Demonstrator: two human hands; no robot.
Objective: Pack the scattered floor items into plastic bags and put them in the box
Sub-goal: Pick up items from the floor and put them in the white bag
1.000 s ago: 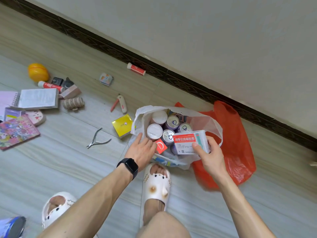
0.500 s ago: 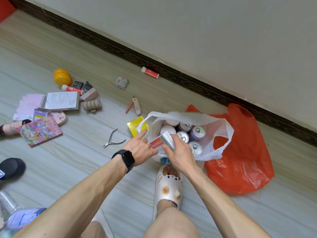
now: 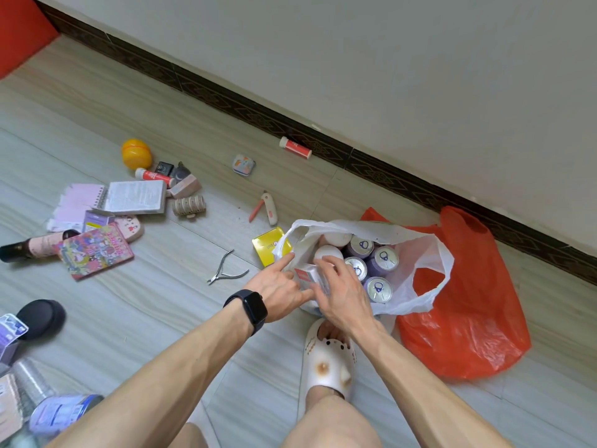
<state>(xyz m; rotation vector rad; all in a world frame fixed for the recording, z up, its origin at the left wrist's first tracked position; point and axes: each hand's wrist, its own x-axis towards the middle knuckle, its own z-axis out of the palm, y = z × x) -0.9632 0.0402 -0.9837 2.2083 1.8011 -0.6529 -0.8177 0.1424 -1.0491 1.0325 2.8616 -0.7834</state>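
Both arms are bare, with no sleeves. The left hand (image 3: 278,291) has a black watch (image 3: 248,308) with a dark square face on its wrist. The right hand (image 3: 344,297) wears nothing. One foot is in a soft white slipper (image 3: 328,358) with little holes and a brown spot

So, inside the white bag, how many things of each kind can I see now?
Purple cans, tops showing: 4
White round lids: 2
Red and white box, held by both hands: 1
Total: 7
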